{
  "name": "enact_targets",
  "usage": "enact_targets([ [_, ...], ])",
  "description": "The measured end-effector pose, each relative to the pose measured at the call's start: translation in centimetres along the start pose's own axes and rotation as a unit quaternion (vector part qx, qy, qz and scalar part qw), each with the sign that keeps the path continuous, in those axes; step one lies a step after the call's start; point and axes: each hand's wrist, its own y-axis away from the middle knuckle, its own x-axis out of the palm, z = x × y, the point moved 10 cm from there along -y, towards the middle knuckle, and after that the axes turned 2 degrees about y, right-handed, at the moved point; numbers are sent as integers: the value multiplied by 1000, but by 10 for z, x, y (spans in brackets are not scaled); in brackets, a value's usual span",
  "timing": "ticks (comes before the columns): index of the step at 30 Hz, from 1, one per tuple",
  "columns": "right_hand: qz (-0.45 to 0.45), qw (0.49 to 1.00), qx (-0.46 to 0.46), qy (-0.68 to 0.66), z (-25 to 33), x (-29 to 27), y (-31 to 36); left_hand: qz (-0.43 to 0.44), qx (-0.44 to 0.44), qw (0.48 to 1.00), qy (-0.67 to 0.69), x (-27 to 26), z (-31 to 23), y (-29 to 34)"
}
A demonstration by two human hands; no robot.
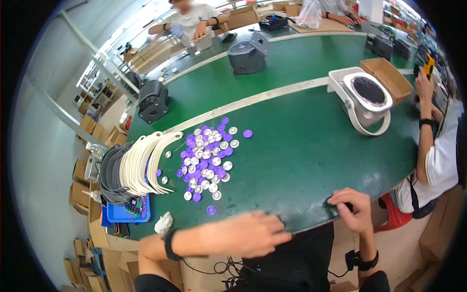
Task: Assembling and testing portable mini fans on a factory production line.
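My left hand (255,234) is over the near edge of the green table, back up and smeared by motion. Its fingers are too blurred to tell whether they grip anything. My right hand (354,208) rests at the table's edge further right, fingers curled in. A small dark thing, too hidden to name, shows under them. Beyond my left hand lies a loose pile of purple round caps (221,172) and silver round caps (227,166). Left of the pile, curved cream handle-like strips (138,163) stand in a row beside dark grey ones (113,170).
A blue tray (116,214) with small circuit parts and crumpled white tissue (164,223) are at the near left. A white device with a handle (357,104) stands by a cardboard box (389,80) at right. Dark devices (245,57) sit further back. Co-workers work around the table.
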Motion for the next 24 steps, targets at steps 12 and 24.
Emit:
enact_targets([
  [12, -349, 794, 375, 326, 139, -264, 363, -239, -18, 960, -144, 17, 5, -22],
  [24, -780, 613, 110, -66, 289, -91, 855, -272, -39, 954, -116, 35, 9, -45],
])
